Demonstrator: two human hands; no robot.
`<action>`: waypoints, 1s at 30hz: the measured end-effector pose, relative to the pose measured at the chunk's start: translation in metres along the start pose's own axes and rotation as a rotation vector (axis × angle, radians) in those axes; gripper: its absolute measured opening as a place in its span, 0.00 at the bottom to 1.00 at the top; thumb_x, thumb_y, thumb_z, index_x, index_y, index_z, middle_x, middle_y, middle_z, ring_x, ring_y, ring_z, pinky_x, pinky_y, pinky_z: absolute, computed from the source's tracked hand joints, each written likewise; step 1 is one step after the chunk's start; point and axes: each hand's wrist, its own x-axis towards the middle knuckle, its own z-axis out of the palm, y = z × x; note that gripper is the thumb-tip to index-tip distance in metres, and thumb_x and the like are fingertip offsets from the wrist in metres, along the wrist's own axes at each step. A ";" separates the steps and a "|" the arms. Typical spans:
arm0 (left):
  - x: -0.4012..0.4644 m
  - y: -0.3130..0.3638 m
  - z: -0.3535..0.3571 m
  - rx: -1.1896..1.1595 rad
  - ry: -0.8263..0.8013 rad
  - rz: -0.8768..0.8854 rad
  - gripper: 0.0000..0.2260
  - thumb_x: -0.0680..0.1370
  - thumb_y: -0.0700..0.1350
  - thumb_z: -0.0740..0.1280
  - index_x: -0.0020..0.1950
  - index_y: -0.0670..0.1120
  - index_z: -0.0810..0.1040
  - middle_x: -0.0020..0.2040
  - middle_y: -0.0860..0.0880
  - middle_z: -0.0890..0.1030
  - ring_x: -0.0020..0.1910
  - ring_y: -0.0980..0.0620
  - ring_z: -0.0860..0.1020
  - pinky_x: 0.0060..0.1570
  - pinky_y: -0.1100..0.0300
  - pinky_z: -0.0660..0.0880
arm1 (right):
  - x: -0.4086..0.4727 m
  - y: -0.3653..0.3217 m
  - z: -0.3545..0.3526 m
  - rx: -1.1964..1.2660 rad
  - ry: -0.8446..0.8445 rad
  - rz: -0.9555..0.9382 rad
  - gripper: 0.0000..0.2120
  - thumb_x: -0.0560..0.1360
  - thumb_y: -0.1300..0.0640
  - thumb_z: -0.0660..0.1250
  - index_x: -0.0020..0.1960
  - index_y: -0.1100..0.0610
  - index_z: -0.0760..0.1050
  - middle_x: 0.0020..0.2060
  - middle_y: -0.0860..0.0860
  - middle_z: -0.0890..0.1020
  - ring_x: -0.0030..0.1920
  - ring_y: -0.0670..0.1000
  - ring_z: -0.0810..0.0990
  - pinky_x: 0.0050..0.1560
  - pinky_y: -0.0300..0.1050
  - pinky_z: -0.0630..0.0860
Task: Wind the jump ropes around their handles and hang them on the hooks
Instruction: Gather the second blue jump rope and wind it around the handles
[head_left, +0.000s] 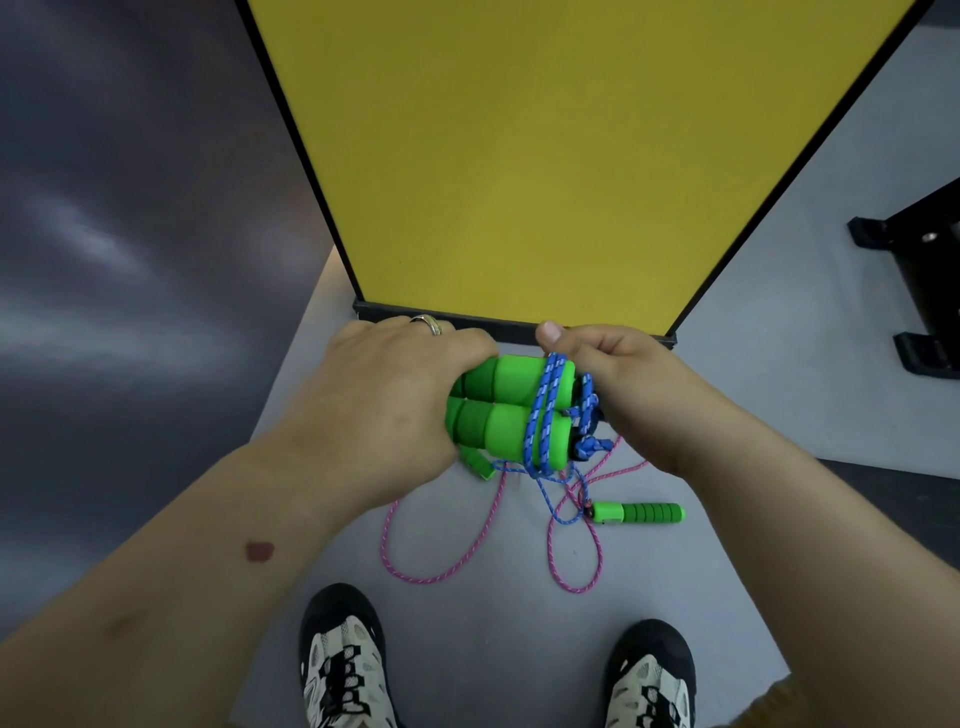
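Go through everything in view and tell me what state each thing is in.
Blue rope: partly wound around the paired handles.
Paired handles: gripped by left hand.
Right hand: pinching the blue rope.
Pink rope: loose on floor.
Lone handle: lying on floor.

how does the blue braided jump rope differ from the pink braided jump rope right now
The blue braided jump rope is partly wound around the two green foam handles gripped by the left hand, with the right hand at its cord; the pink braided jump rope lies loose on the grey floor, unwound, its green handle untouched. Both have green handles and speckled cord.
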 end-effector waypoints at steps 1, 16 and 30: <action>0.000 0.000 0.000 -0.016 0.006 -0.023 0.13 0.66 0.48 0.70 0.47 0.58 0.71 0.38 0.57 0.72 0.42 0.49 0.74 0.42 0.53 0.69 | 0.001 0.003 0.002 -0.004 -0.003 0.034 0.34 0.74 0.37 0.69 0.48 0.71 0.73 0.41 0.67 0.76 0.42 0.54 0.74 0.55 0.61 0.77; 0.003 -0.012 0.007 0.228 0.201 -0.327 0.13 0.65 0.43 0.68 0.46 0.54 0.70 0.38 0.53 0.70 0.41 0.42 0.73 0.41 0.52 0.59 | -0.022 -0.008 0.046 -0.702 -0.082 0.043 0.17 0.84 0.46 0.53 0.47 0.55 0.75 0.35 0.52 0.76 0.37 0.53 0.75 0.39 0.48 0.72; 0.003 -0.015 0.010 0.269 0.142 -0.302 0.18 0.65 0.42 0.69 0.53 0.55 0.75 0.41 0.53 0.73 0.45 0.42 0.76 0.43 0.53 0.60 | -0.032 -0.037 0.027 -0.389 -0.023 -0.032 0.07 0.73 0.58 0.67 0.46 0.46 0.76 0.33 0.48 0.80 0.31 0.52 0.77 0.34 0.49 0.77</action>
